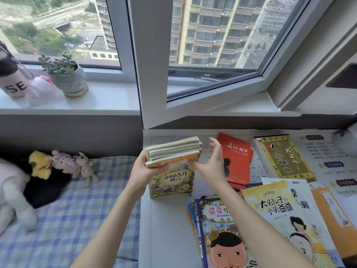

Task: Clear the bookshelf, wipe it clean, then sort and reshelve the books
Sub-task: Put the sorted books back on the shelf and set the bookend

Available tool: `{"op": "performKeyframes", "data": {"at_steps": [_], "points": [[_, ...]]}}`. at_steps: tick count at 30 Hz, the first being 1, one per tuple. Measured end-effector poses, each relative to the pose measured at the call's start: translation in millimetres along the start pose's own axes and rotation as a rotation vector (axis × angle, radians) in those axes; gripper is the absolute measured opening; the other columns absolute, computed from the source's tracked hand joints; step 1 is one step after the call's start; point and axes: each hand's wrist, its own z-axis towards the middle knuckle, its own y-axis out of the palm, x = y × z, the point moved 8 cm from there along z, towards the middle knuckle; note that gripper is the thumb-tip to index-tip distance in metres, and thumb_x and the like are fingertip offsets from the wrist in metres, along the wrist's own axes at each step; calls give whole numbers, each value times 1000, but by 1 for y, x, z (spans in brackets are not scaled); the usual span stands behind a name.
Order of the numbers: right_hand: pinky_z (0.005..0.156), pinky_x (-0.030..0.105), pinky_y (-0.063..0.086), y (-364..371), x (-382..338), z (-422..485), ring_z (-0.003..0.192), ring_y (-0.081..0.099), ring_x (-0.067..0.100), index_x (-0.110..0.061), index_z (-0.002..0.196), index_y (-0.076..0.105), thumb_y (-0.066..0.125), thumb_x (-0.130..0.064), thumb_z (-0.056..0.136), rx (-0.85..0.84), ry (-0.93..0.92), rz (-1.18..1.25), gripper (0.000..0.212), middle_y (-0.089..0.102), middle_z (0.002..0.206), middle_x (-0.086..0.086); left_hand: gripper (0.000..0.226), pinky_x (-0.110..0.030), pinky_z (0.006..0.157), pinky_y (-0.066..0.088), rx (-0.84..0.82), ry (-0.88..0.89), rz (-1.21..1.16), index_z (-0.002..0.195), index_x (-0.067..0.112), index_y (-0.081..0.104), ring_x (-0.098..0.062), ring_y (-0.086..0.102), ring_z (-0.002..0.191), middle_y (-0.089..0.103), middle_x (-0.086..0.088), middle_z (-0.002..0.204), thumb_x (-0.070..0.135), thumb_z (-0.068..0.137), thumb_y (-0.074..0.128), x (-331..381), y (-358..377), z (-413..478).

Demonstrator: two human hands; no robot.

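My left hand (144, 169) grips a small stack of paperbacks (173, 165) by its left edge, standing upright on the white desk (166, 229); the front cover is yellow-green with a cartoon landscape. My right hand (212, 161) hovers open at the stack's right side, fingers spread and straight, close to the books' edge. Other books lie flat on the desk: a red book (236, 161), a yellow-bordered book (284, 155), a large yellow-and-white picture book (286, 215) and a cartoon-face book (222, 235). No bookshelf is in view.
A bed with a blue checked sheet (77, 209) and plush toys (63, 165) lies left of the desk. A potted succulent (67, 76) and a jar (11, 78) stand on the windowsill. An open window sash (212, 89) juts inward above the desk.
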Motion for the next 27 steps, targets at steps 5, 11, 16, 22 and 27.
{"op": "performKeyframes", "data": {"at_steps": [5, 11, 16, 22, 27], "points": [[91, 30, 52, 40, 3, -22, 108, 58, 10, -33, 118, 39, 71, 7, 78, -376, 190, 282, 65, 60, 111, -6, 64, -23, 69, 54, 10, -20, -81, 96, 18, 58, -13, 68, 89, 72, 2, 92, 20, 38, 85, -7, -2, -10], [80, 19, 53, 40, 10, -28, 99, 58, -3, -38, 107, 41, 70, 4, 81, -355, 138, 325, 57, 61, 108, -12, 61, -27, 72, 55, 7, 31, -66, 99, 16, 59, -17, 67, 93, 71, -2, 97, 16, 45, 86, -12, -3, -16], [95, 34, 51, 37, 11, -18, 101, 61, 5, -22, 123, 44, 74, -2, 79, -285, 169, 261, 57, 65, 108, -7, 57, -31, 78, 53, 198, 11, 79, 103, 30, 62, -11, 67, 96, 71, 8, 100, 37, 52, 86, -14, 3, -14], [98, 34, 43, 10, 0, -10, 121, 52, 21, -16, 142, 36, 65, -23, 89, -168, 169, -8, 61, 53, 136, 0, 70, -45, 78, 58, 239, -256, 257, 101, 17, 67, -20, 72, 83, 74, 0, 92, 63, 51, 83, -25, -3, 37], [94, 34, 46, -80, 37, -42, 115, 54, 22, -15, 135, 48, 62, -21, 91, 85, 170, -401, 46, 54, 132, 1, 71, -44, 77, 58, 236, -468, 636, 88, 8, 69, -28, 70, 75, 73, -9, 82, 71, 56, 76, -58, -18, 70]]}}
